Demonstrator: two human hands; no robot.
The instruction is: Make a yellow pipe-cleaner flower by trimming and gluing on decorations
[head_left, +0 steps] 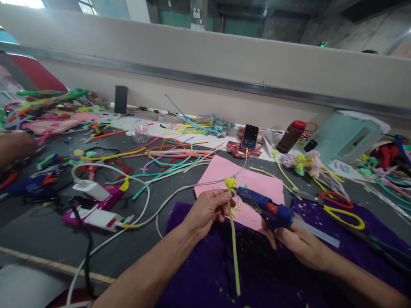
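My left hand (210, 209) pinches a yellow pipe-cleaner flower (230, 183) just under its fuzzy head. Its long yellow stem (235, 252) hangs down over the purple cloth (189, 273). Wrapped round the handle of a blue hot glue gun (266, 207) is my right hand (298, 244). The gun's nozzle points left and meets or nearly meets the flower just below its head; exact contact cannot be told. A clear glue stick (317, 233) sticks out of the gun's back. Under both hands lies a pink sheet (208, 173), with short yellow pieces on it.
Scissors (343, 209) with red and yellow handles lie at right. Loose pipe cleaners (180, 154) spread across the grey table. A purple power strip (112, 196) with white cables sits at left. A phone (249, 137) stands behind. Another person's hand (17, 147) is at far left.
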